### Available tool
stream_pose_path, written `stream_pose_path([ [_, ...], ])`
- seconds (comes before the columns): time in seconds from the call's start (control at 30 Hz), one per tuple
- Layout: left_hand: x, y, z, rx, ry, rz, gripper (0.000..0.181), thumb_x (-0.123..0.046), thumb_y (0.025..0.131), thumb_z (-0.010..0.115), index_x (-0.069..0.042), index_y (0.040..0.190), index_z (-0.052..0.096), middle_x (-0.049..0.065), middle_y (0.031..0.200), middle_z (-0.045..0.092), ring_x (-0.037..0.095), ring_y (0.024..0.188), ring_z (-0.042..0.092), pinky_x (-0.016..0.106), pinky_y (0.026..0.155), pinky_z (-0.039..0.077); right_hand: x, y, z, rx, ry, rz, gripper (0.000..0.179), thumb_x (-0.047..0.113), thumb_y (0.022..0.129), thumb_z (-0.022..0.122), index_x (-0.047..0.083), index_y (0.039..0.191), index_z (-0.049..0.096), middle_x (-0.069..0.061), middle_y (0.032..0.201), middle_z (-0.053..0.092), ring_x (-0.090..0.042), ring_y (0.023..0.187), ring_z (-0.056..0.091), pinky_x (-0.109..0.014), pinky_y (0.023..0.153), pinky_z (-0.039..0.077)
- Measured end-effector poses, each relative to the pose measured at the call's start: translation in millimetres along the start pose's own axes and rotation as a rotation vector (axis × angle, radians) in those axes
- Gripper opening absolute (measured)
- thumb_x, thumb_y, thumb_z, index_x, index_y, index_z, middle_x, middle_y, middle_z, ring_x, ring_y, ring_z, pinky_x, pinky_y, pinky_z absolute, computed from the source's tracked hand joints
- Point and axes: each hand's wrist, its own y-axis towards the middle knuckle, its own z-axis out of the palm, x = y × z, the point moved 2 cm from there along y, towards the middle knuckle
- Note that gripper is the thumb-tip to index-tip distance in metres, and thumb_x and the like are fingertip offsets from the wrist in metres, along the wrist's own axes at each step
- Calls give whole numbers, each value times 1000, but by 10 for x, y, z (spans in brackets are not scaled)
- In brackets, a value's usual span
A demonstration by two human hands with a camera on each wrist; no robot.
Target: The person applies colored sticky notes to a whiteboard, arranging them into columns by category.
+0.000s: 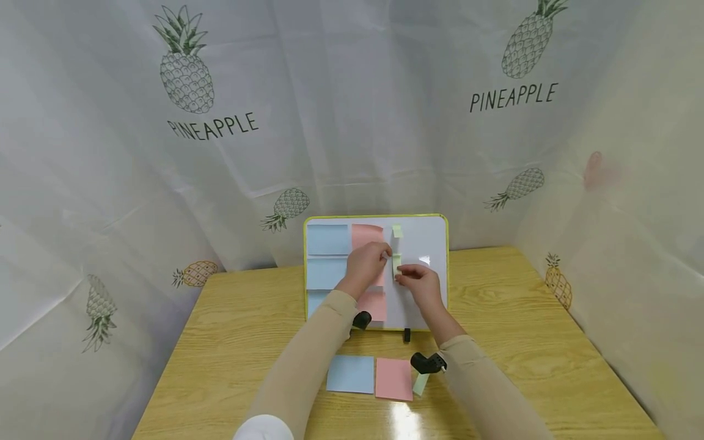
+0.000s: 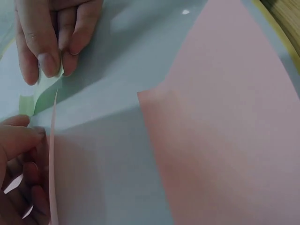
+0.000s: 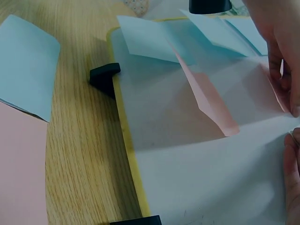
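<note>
A narrow green sticky note (image 1: pixel 396 263) is on the white board (image 1: pixel 418 305), its top edge lying against the surface and its lower end bent outward. My right hand (image 1: pixel 422 284) pinches that lower end between thumb and fingertips, also visible in the left wrist view as the right hand (image 2: pixel 56 37). My left hand (image 1: pixel 367 266) is at the note's upper end, its fingertips close beside it, fingers loosely bent. It covers part of the pink sticky notes (image 1: pixel 371 305) behind it. Higher up sits another green sticky note (image 1: pixel 398 231).
Blue sticky notes (image 1: pixel 328 239) form a column on the board's left. On the wooden table (image 1: pixel 247 330) in front lie a blue pad (image 1: pixel 350 374), a pink pad (image 1: pixel 393 379) and a green pad (image 1: pixel 420 385). Black feet (image 1: pixel 407 335) support the board; a pineapple-print curtain (image 1: pixel 357 122) hangs behind.
</note>
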Motion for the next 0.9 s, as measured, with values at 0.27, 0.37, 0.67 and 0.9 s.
stream_pose_path([
  [0.27,7,-14,16,-9,-34,4,18,-16,96,64,-25,107,75,-8,102,70,9,67,56,26,58,45,-3,15,17,13,-19,6,20,-1,83,75,-5,102,72,-12,92,69,-11,74,65,-28,71,55],
  [0.37,9,-26,19,-10,-45,0,19,-16,95,65,-25,109,74,-8,102,70,9,69,57,27,60,46,2,17,18,15,-22,12,20,-2,83,75,-5,102,72,-11,91,69,-10,73,65,-27,71,55],
  [0.67,35,-51,58,-44,-73,-15,24,-16,93,69,-25,114,70,-8,81,62,10,62,52,26,54,41,8,-4,32,20,-48,12,20,-2,83,75,-5,102,72,-12,92,67,-11,74,64,-25,70,54],
  [0.9,37,-26,59,-51,-118,-29,23,-18,93,68,-25,115,69,-9,74,57,11,58,48,26,53,38,22,9,29,14,-96,6,20,-1,83,75,-4,103,72,-13,94,67,-11,76,64,-23,69,53],
])
